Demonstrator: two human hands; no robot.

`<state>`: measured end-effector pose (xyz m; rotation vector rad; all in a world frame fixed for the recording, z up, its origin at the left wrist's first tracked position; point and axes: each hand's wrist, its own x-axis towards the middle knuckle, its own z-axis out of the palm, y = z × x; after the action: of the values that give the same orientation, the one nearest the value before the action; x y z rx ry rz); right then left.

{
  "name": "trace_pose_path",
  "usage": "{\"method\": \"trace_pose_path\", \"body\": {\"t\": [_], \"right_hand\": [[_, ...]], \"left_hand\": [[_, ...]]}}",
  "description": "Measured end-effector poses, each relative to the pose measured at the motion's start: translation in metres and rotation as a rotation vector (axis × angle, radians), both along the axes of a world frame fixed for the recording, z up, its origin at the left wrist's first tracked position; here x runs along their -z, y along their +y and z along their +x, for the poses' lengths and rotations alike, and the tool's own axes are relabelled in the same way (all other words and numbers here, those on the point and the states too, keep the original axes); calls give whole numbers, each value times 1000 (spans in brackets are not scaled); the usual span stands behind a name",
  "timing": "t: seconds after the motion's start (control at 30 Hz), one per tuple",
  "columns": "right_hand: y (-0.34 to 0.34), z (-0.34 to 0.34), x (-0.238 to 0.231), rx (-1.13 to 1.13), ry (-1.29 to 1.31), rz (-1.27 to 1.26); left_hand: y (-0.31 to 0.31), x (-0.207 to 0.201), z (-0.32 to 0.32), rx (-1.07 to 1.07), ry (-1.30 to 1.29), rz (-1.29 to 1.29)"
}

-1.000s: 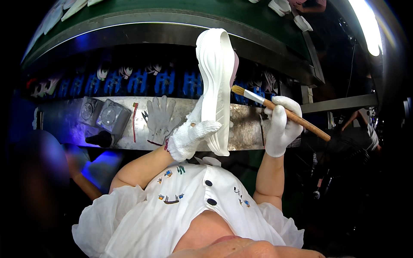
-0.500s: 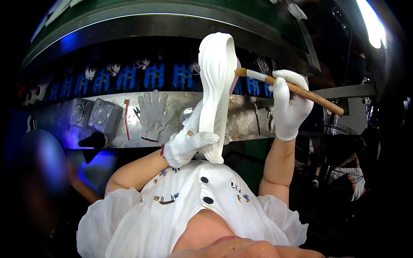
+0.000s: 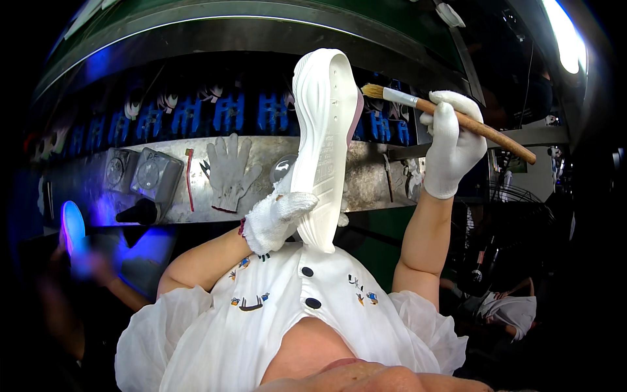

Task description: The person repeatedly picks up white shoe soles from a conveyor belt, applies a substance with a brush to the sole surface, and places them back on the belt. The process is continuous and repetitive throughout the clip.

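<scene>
Brushing looks unfinished, remainder unclear: left hand (image 3: 273, 221), fingers partly hidden, clasps the sole (image 3: 320, 144); beside it, right hand (image 3: 454, 147) pinches a brush (image 3: 424, 105)

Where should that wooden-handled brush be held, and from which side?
Probably the wooden handle near the metal collar, from the right: bristles point left toward the white shoe sole; the slim handle, in the right hand, slants rightward.

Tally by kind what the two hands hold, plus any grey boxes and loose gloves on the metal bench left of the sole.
White shoe sole, in the left hand: 1
Wooden-handled brush, in the right hand: 1
Grey boxes: 2
Loose glove: 1
Total: 5
</scene>
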<state>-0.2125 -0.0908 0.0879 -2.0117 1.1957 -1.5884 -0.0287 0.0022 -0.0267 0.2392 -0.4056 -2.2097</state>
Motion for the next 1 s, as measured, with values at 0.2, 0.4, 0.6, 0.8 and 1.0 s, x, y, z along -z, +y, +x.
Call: {"method": "trace_pose_path", "body": {"t": [0.2, 0.4, 0.6, 0.8, 1.0], "right_hand": [[-1, -5, 16, -94, 102, -79], [19, -4, 10, -85, 107, -58], [9, 0, 8, 16, 70, -68], [18, -1, 5, 55, 24, -121], [21, -2, 19, -173, 146, -132]], "left_hand": [[3, -2, 0, -32, 10, -22], [6, -2, 2, -61, -13, 0], [10, -4, 2, -32, -24, -22], [13, 1, 1, -42, 23, 23], [11, -1, 4, -89, -33, -47]]}}
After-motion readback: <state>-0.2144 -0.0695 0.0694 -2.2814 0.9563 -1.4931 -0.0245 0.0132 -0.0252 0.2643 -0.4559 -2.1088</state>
